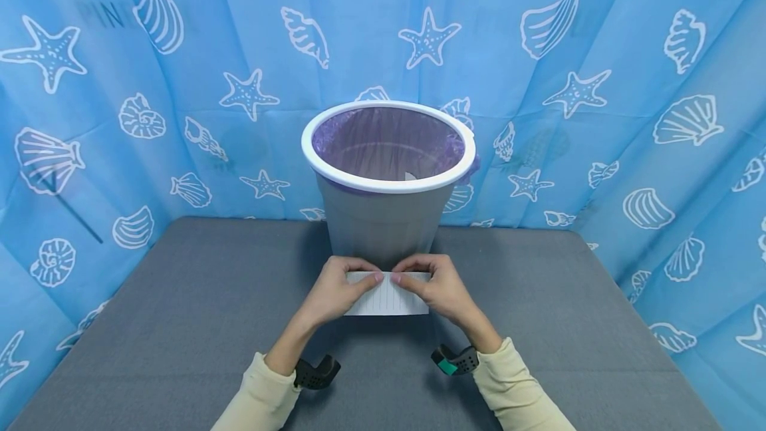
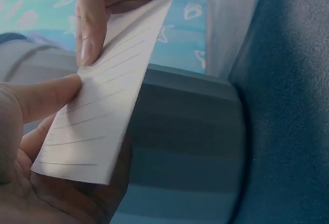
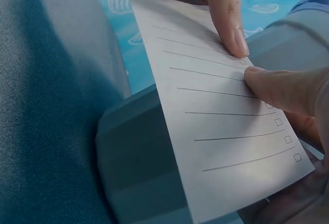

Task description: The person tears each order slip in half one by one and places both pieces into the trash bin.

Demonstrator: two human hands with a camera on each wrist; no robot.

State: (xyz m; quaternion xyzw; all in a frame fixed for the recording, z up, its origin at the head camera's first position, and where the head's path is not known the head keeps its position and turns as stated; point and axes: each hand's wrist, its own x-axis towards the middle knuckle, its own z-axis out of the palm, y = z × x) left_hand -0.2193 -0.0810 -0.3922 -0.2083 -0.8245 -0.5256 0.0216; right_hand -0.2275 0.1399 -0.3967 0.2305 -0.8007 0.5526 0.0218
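Both hands pinch one small white sheet of lined paper (image 1: 387,299) by its far edge, thumbs on top and close together at the middle. My left hand (image 1: 335,288) grips the left part and my right hand (image 1: 439,288) the right part. Small checkboxes run along the gripped edge, clear in the right wrist view beside the ruled lines of the paper (image 3: 221,126). The other fingers lie behind the sheet, partly hidden. Right beyond the hands stands a grey trash bin (image 1: 383,218) with a white rim and a purple liner bag (image 1: 359,138).
The bin stands on a grey cloth-covered table (image 1: 197,324), near its back edge. A small white piece (image 1: 409,176) shows inside the bin. Blue curtains (image 1: 371,32) with white shells and starfish hang behind and at both sides. Each wrist wears a dark band (image 1: 317,372).
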